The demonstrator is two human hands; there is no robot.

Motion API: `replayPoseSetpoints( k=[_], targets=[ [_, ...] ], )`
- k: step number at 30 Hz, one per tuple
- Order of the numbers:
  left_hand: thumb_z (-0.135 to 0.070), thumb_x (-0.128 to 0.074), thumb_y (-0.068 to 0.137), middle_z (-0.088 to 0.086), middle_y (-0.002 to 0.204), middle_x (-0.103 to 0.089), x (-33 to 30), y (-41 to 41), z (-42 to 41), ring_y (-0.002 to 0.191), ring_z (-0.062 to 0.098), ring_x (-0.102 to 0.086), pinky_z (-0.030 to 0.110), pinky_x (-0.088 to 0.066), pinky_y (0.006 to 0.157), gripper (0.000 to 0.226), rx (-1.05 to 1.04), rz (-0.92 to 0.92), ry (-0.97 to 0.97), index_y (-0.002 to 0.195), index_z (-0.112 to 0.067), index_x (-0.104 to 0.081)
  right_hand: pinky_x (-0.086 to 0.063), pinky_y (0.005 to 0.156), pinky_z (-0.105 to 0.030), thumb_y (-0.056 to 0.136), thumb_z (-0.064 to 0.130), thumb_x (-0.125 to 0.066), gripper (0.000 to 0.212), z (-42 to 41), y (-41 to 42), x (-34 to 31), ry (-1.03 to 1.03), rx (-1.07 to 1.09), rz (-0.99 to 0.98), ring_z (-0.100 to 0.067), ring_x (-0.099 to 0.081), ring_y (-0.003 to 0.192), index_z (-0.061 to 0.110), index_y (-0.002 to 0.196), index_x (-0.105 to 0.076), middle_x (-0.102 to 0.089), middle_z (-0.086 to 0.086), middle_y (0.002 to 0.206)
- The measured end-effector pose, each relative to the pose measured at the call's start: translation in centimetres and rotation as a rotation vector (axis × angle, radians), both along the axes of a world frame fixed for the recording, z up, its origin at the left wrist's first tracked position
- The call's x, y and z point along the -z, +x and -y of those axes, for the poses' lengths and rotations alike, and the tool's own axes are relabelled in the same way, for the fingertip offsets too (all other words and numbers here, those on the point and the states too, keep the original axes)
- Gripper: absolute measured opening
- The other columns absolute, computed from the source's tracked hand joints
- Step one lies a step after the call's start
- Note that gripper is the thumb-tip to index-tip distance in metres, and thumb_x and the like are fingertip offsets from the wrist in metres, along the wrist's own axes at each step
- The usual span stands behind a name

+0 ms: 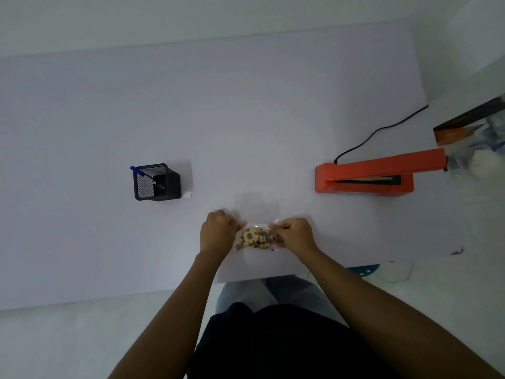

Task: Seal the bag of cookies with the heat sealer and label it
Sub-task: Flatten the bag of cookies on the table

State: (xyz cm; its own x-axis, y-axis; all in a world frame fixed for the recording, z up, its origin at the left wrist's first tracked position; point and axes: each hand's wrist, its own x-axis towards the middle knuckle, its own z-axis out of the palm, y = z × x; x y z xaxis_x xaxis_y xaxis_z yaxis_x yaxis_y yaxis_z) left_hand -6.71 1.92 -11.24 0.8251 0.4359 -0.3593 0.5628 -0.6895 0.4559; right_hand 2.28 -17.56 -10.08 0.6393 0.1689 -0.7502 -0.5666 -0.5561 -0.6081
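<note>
Right now the bag of cookies point(255, 237) lies flat on the white table point(109, 132), low in the middle of the frame, close to the table's near edge. It is a clear bag. The cookies sit bunched at its near end, and the empty open end stretches away toward the top of the frame.

The left hand point(216, 232) pinches the left side of the bag with curled fingers. The right hand point(295, 233) pinches the right side the same way. The two hands are a little apart, with the cookies between them.

What could go wrong? The top of the bag is not sealed yet, so if the bag tips when it is lifted, cookies or crumbs could slide out. Some small crumbs already seem to lie by the bag's near edge. Crumbs in the open end could also spoil the seal. The thin plastic may wrinkle or fold, and then the seal could leak. The bag is see-through, so its far edge is hard to see.

To the right sits the orange heat sealer point(366, 176), well apart from the bag, with its arm lifted. Its black cord point(382, 129) runs off toward the upper right.

To the left stands a black mesh pen cup point(157, 181) with a blue pen point(136, 170) inside. A small white thing point(188, 194), maybe a label, lies just beside the cup.

The room is pale and dim, with blurry things at the right edge.
</note>
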Motion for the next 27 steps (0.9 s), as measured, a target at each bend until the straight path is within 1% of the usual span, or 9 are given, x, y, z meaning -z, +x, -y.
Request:
replayPoseSetpoints(
  k=[3,6,13,16,19,21,24,26,27],
  targets=[
    [-0.047,-0.066,0.088,0.001,0.082,-0.061,-0.3,0.2,-0.2,0.076,0.016,-0.057,0.035,-0.056,0.066,0.037,0.027,-0.010,0.016,0.078,-0.013,-0.075,-0.064,0.065,-0.041,0.082,0.021,-0.081,0.021,-0.2,0.2,-0.2,-0.034,-0.031,0.013,-0.025,-0.075,0.063,0.000,0.084,-0.077,-0.076,-0.015,0.076],
    [-0.049,-0.064,0.089,0.002,0.082,-0.061,-0.5,0.4,-0.2,0.077,0.017,-0.058,0.036,-0.057,0.066,0.040,0.039,-0.057,0.039,0.078,-0.012,-0.075,-0.064,0.064,-0.041,0.082,0.022,-0.080,0.023,-0.2,0.4,-0.3,-0.059,-0.050,0.018,-0.023,-0.075,0.060,-0.001,0.084,-0.076,-0.076,-0.014,0.073],
    [-0.049,-0.057,0.093,0.004,0.083,-0.061,-1.3,0.5,0.0,0.077,0.018,-0.059,0.030,-0.055,0.066,0.043,0.155,-0.076,0.130,0.079,-0.010,-0.070,-0.064,0.063,-0.042,0.083,0.025,-0.080,0.024,-0.5,0.6,-0.8,-0.089,-0.062,-0.009,-0.023,-0.075,0.059,0.001,0.081,-0.076,-0.075,-0.013,0.069],
    [-0.042,-0.061,0.093,0.006,0.082,-0.061,-1.8,0.6,0.2,0.076,0.020,-0.060,0.030,-0.053,0.064,0.037,0.183,-0.055,0.147,0.078,-0.010,-0.069,-0.064,0.062,-0.042,0.083,0.026,-0.080,0.025,-0.7,0.7,-1.1,-0.101,-0.067,-0.015,-0.020,-0.074,0.057,0.001,0.083,-0.076,-0.075,-0.012,0.068],
    [-0.041,-0.064,0.091,0.007,0.080,-0.062,-2.3,0.8,0.3,0.075,0.021,-0.059,0.031,-0.050,0.063,0.037,0.187,-0.096,0.163,0.074,-0.009,-0.067,-0.064,0.061,-0.043,0.082,0.026,-0.081,0.024,-1.0,0.8,-1.4,-0.115,-0.064,-0.032,-0.018,-0.072,0.054,0.004,0.074,-0.075,-0.074,-0.010,0.064],
    [-0.044,-0.066,0.089,0.006,0.078,-0.060,-2.3,1.0,0.2,0.071,0.020,-0.058,0.030,-0.049,0.060,0.040,0.109,-0.146,0.100,0.069,-0.009,-0.065,-0.064,0.060,-0.043,0.082,0.027,-0.081,0.025,-1.0,0.9,-1.4,-0.138,-0.072,-0.034,-0.018,-0.071,0.053,0.008,0.068,-0.072,-0.073,-0.008,0.062],
    [-0.047,-0.074,0.080,0.002,0.063,-0.054,-2.3,1.5,-0.4,0.052,0.014,-0.049,0.024,-0.037,0.048,0.048,-0.150,-0.219,-0.105,0.056,-0.013,-0.053,-0.064,0.060,-0.040,0.081,0.029,-0.082,0.025,-1.0,1.2,-1.2,-0.160,-0.087,-0.076,-0.019,-0.072,0.055,0.011,0.068,-0.070,-0.073,-0.009,0.065],
    [-0.046,-0.077,0.078,0.001,0.053,-0.049,-2.3,1.8,-0.7,0.046,0.013,-0.044,0.024,-0.034,0.046,0.051,-0.200,-0.241,-0.158,0.051,-0.014,-0.047,-0.064,0.063,-0.039,0.081,0.029,-0.082,0.024,-1.0,1.4,-1.3,-0.159,-0.083,-0.122,-0.019,-0.073,0.058,0.011,0.071,-0.070,-0.074,-0.008,0.069],
    [-0.045,-0.078,0.077,0.001,0.051,-0.048,-2.4,1.9,-0.7,0.045,0.013,-0.044,0.024,-0.035,0.046,0.051,-0.218,-0.251,-0.172,0.051,-0.015,-0.047,-0.064,0.064,-0.039,0.080,0.030,-0.082,0.024,-0.9,1.6,-1.4,-0.157,-0.080,-0.145,-0.019,-0.073,0.060,0.010,0.074,-0.071,-0.075,-0.008,0.071]
  ],
)
